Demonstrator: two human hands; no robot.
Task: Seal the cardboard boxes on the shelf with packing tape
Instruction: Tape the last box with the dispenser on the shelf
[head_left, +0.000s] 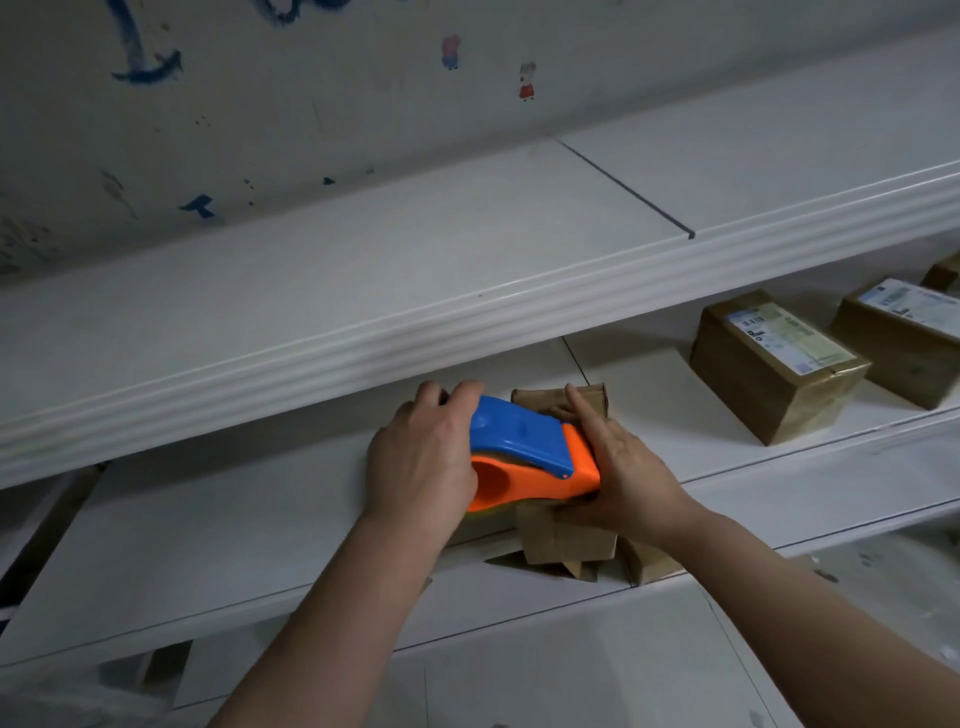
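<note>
The left hand (421, 457) gripped the tape dispenser (524, 441) atop the unsealed box (566, 540), right hand (623, 467) flat against it; labelled boxes (774, 364) to its right looked sealed.

A smooth, lightly glossy blue and orange plastic tape dispenser (524, 447) is resting on a small brown cardboard box (563, 540), whose matt surface is looking creased and rough. The white moulded shelf (322, 332) is gleaming with a smooth gloss finish, while a larger brown cardboard box (769, 400) is showing a faint sheen beneath its white printed paper label (789, 338).
</note>
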